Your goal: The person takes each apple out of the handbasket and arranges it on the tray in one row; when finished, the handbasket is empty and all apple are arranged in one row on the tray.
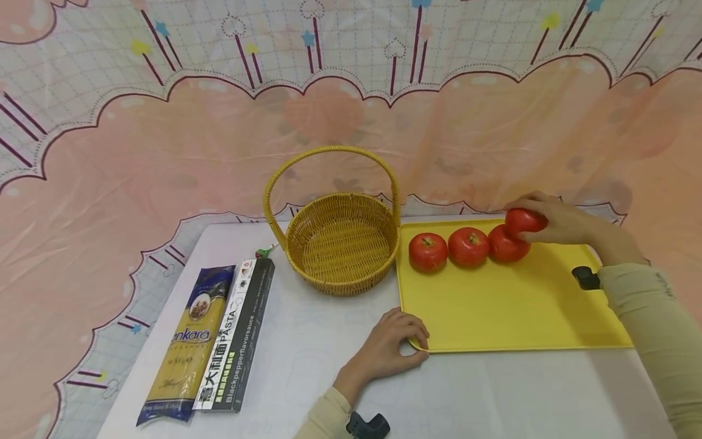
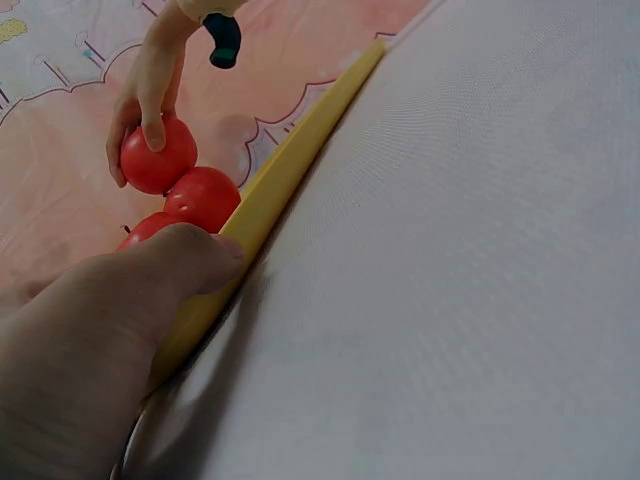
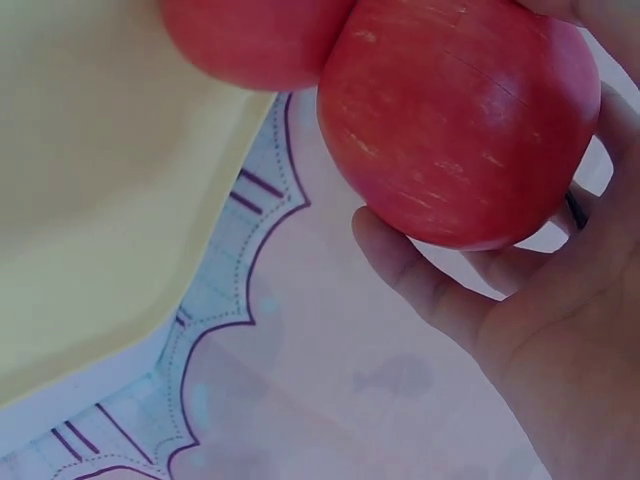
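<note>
My right hand [image 1: 567, 222] grips a red apple [image 1: 523, 221] over the back part of a yellow tray [image 1: 510, 311]. In the right wrist view the fingers curl around this apple [image 3: 455, 130], whose skin has pale streaks. It overlaps the rightmost apple [image 1: 506, 247] of the row; they seem to touch. Beside that one, a middle apple [image 1: 468, 247] and a left apple [image 1: 428, 252] sit on the tray. My left hand [image 1: 386, 344] holds the tray's front left corner, its thumb [image 2: 195, 262] against the rim in the left wrist view.
A wicker basket [image 1: 344, 283] with a tall handle stands left of the tray. Farther left lie a pasta packet [image 1: 189, 347] and a black and white pasta box [image 1: 238, 335]. A small green and red item [image 1: 264, 252] lies behind the box. A patterned cloth [image 1: 219, 146] hangs behind the table.
</note>
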### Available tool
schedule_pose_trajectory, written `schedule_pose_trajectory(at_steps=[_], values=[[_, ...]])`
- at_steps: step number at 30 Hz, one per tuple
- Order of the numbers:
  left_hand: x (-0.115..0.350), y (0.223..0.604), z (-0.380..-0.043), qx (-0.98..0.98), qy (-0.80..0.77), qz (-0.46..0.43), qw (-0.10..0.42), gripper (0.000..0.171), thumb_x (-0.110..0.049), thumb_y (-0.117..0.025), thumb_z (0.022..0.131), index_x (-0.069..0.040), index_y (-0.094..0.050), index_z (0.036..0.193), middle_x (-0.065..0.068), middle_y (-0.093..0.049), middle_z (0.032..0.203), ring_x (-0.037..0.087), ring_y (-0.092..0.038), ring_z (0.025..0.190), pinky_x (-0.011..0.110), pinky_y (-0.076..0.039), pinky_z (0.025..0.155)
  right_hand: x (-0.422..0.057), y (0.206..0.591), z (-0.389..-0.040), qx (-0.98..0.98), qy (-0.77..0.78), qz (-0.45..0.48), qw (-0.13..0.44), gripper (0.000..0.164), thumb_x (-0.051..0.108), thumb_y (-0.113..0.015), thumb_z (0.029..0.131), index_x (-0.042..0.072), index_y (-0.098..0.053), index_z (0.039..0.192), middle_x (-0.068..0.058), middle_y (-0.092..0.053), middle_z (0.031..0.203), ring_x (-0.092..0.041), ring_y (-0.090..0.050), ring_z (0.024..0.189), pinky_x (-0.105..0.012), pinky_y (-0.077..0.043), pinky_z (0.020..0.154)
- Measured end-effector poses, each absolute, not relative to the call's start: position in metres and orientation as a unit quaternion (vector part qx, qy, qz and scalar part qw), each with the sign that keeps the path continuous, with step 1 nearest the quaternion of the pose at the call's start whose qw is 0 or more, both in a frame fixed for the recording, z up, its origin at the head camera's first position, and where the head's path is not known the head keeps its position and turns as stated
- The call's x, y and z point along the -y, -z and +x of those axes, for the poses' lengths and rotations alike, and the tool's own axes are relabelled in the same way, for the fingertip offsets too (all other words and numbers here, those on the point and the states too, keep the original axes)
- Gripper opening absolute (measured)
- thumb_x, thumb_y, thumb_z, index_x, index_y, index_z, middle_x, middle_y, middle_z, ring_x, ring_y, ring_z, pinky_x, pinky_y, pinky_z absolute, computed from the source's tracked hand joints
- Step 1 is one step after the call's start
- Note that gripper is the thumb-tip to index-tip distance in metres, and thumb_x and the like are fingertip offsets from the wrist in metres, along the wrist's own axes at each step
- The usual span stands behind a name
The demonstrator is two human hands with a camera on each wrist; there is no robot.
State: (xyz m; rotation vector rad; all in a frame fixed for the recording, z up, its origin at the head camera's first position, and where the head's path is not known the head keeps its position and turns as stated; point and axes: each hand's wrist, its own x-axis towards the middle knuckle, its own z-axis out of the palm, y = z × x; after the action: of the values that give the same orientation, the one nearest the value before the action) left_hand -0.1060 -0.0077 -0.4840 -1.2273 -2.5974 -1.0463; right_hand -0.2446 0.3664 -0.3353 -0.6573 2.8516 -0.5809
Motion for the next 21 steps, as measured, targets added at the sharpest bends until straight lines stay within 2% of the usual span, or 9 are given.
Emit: schedule_pose_trajectory(at_steps=[7,21], values=[[0.007,0.483,-0.105,0.850,0.343,-0.399,0.038,0.008,-0.034,-0.070,0.084,-0.029,-0.064,0.084,-0.018,-0.061,0.101,0.001,-0.053,0.111,0.042,-0.031,0.113,-0.377,0.335,-0.243,-0.955,0.192,-0.211,0.080,0.061,0.029,-0.075,0.079,0.013,-0.050,0.133,-0.021,-0.038,0.133,-0.043,-0.047,0.111,-0.066,-0.046,0.085],[0.007,0.485,-0.106,0.851,0.339,-0.398,0.041,0.008,-0.034,-0.070,0.083,-0.030,-0.063,0.083,-0.018,-0.061,0.101,0.000,-0.054,0.110,0.042,-0.030,0.113,-0.397,0.343,-0.242,-0.956,0.196,-0.213,0.056,0.057,0.023,-0.077,0.076,0.007,-0.054,0.125,-0.023,-0.042,0.128,-0.044,-0.049,0.106,-0.065,-0.046,0.082]])
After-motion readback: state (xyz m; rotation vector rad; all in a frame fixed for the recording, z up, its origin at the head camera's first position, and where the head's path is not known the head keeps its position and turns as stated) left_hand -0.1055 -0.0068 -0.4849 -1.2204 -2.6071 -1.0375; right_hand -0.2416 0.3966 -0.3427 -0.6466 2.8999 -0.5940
